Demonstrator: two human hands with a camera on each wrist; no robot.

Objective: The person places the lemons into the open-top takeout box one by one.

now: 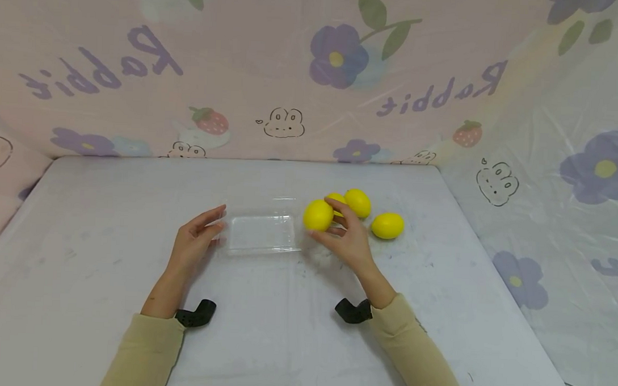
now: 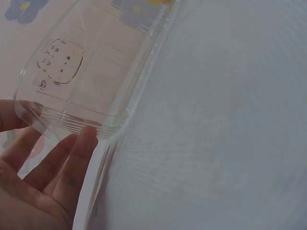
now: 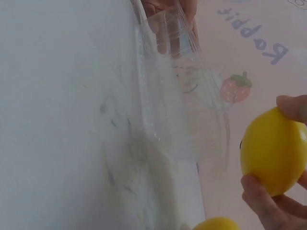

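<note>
My right hand [image 1: 349, 237] grips a yellow lemon [image 1: 318, 215], thumb on its near side and fingers on its far side. In the right wrist view, fingertips press both ends of the lemon [image 3: 273, 151], raised above the table. A clear plastic container [image 1: 261, 234] sits left of it, with nothing inside. At the container's left end, my left hand [image 1: 195, 237] rests its extended fingers against the wall and rim. The left wrist view shows these fingertips [image 2: 86, 136] right at the ridged end of the container [image 2: 91, 81].
Behind the right hand lie two more lemons, one partly hidden [image 1: 335, 198] and one fully visible [image 1: 357, 203]. Another lemon [image 1: 388, 226] lies to the right. Printed curtains [image 1: 272, 72] border the white table [image 1: 263, 328] at the back and sides.
</note>
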